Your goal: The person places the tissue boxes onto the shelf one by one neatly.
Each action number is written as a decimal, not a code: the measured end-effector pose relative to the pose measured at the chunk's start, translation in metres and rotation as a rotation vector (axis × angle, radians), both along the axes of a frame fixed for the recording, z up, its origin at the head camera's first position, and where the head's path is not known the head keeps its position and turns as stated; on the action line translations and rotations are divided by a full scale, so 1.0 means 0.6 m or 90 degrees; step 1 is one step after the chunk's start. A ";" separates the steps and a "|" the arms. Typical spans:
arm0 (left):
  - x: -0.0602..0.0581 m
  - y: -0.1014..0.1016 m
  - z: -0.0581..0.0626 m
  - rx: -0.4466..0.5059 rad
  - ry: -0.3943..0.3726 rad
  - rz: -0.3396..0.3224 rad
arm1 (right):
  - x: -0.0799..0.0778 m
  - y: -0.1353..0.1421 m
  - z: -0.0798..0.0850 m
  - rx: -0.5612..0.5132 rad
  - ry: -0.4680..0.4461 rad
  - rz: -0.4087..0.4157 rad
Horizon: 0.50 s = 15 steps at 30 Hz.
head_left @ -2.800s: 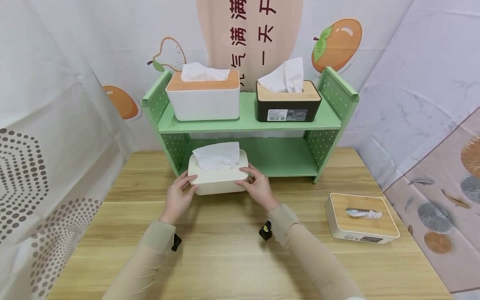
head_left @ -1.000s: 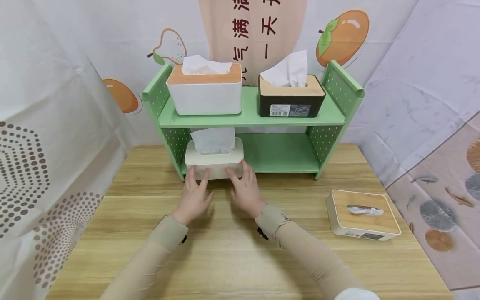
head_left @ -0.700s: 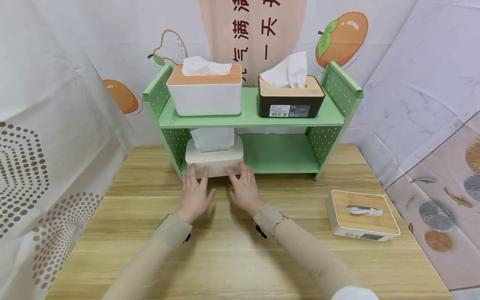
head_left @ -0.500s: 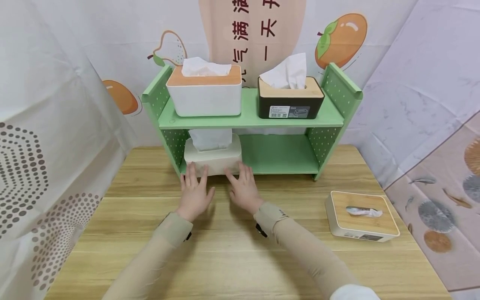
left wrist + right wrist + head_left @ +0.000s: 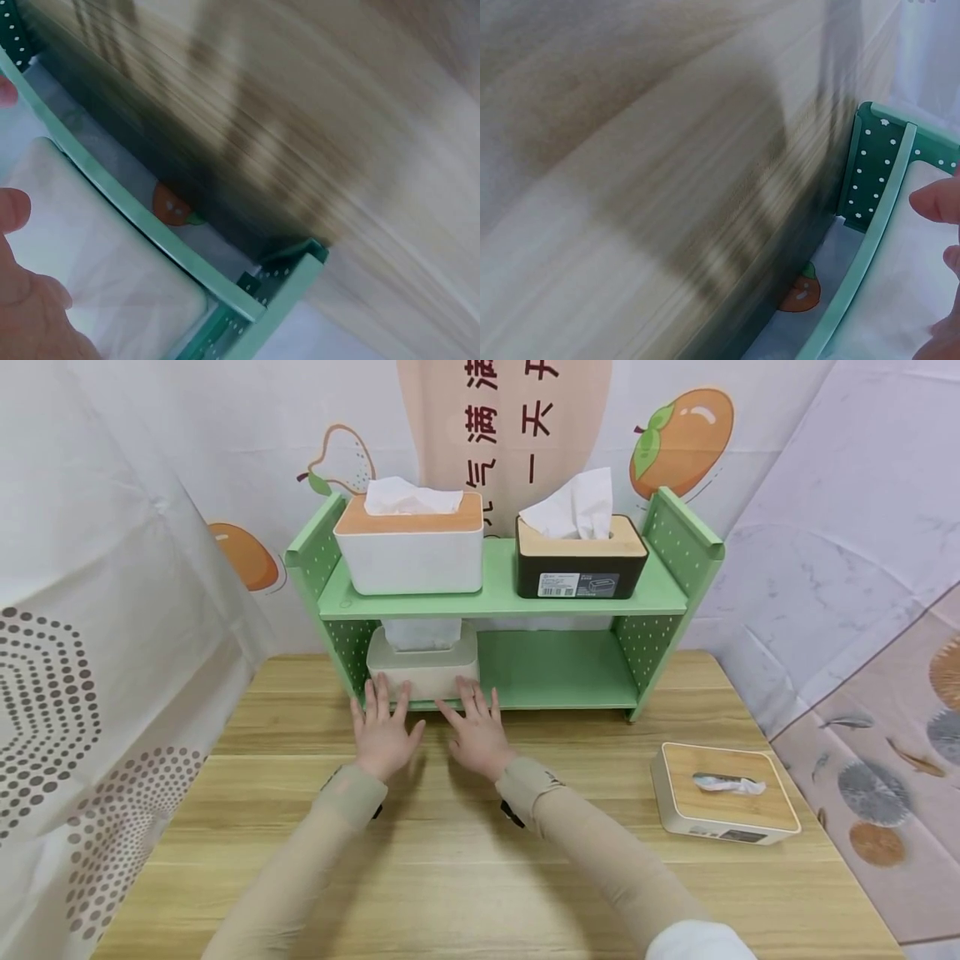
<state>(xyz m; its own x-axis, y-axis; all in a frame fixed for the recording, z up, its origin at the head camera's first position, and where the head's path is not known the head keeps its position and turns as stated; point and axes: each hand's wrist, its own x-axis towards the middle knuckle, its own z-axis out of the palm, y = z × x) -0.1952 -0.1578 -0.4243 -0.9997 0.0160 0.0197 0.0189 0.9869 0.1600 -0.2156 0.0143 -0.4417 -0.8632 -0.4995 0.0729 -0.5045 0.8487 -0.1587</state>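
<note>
At the right edge my right hand showed only in part, its fingers over the pale side of a whitish box. The box sat along the edge of a green shelf, its end panel dotted white. Between shelf and shadowed wooden tabletop, I saw an orange fruit print on pale cloth.

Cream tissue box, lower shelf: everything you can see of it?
The cream tissue box is plain and smooth, apparently plastic, with rounded corners and a white tissue sticking up from its top. It stands upright at the left end of the lower shelf. The left hand and right hand seem to touch its front. Back and underside are hidden.
</note>
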 end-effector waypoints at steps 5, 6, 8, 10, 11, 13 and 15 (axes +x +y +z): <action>-0.011 -0.008 -0.001 -0.022 -0.017 0.007 | -0.003 -0.004 0.003 0.016 -0.012 -0.013; -0.013 -0.009 -0.002 -0.029 -0.022 0.008 | -0.004 -0.004 0.003 0.017 -0.011 -0.013; -0.017 -0.011 -0.004 -0.030 -0.028 0.006 | -0.006 -0.004 0.003 0.021 -0.006 -0.015; -0.019 -0.012 -0.003 -0.024 -0.028 0.003 | -0.008 -0.003 0.003 0.023 -0.001 -0.015; -0.021 -0.012 -0.003 -0.023 -0.029 0.002 | -0.008 -0.003 0.003 0.023 -0.001 -0.015; -0.022 -0.013 -0.001 -0.020 -0.032 0.003 | -0.010 -0.002 0.003 0.027 -0.001 -0.016; -0.023 -0.013 0.001 -0.017 -0.034 0.001 | -0.010 -0.001 0.003 0.031 -0.004 -0.015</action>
